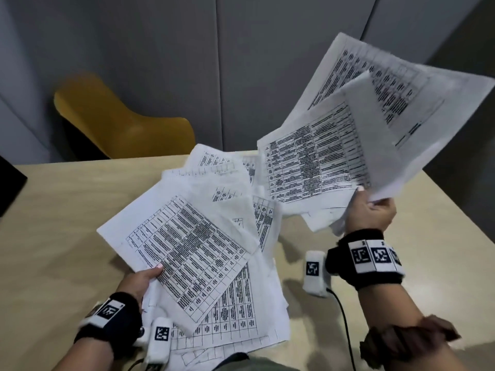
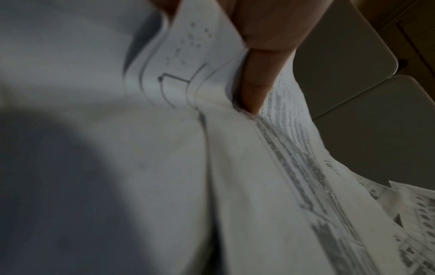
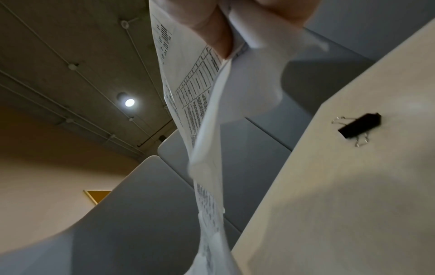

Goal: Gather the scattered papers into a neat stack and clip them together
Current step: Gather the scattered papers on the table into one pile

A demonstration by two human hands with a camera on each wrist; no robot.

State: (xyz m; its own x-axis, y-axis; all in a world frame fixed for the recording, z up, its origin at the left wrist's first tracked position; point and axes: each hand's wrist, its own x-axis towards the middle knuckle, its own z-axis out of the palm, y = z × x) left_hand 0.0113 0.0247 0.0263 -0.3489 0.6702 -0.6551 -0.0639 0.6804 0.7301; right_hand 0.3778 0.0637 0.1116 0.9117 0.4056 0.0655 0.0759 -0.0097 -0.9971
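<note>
Several printed sheets with tables are split between my two hands. My left hand [image 1: 146, 277] grips a fanned bundle of papers [image 1: 192, 253] by its near-left edge, low over the table; in the left wrist view a finger [image 2: 254, 89] is tucked between the sheets [image 2: 179, 148]. My right hand [image 1: 372, 210] pinches a second bundle [image 1: 348, 135] by its lower corner and holds it raised and splayed at the right; the right wrist view shows those sheets [image 3: 202, 104] hanging from the fingers [image 3: 212, 28]. A black binder clip [image 3: 360, 126] lies alone on the table.
The beige table [image 1: 61, 226] has its far edge near a yellow chair [image 1: 117, 124]. Grey partition panels [image 1: 160, 62] stand behind. A dark object [image 1: 10, 188] sits at the table's left edge. A black cable [image 1: 345, 328] runs from the right wrist camera.
</note>
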